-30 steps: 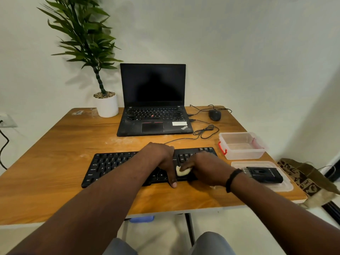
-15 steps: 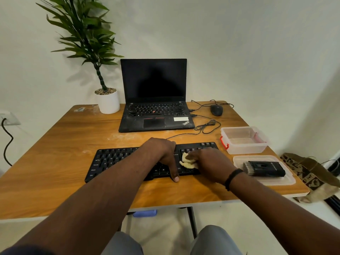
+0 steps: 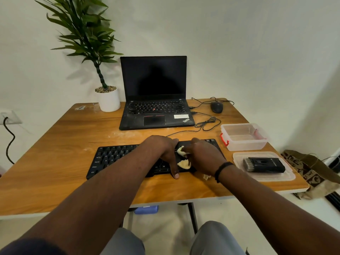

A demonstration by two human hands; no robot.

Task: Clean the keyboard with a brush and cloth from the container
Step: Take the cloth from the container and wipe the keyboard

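- Under the right hand (image 3: 201, 156), grip bunched around the pale cloth (image 3: 184, 163), lies the keyboard (image 3: 117, 157).
- Just left, the left hand (image 3: 163, 150) presses flat, grip wide.
- Right of both, the brush (image 3: 264, 165).

- Both forearms are bare; no sleeves reach them.
- A thin black band (image 3: 221, 171) circles the right wrist, just beside the keyboard (image 3: 117, 159).
- Grey trousers (image 3: 215, 240) cover the knees below the keyboard.
- A dark sleeve edge (image 3: 27, 248) shows at the left shoulder.
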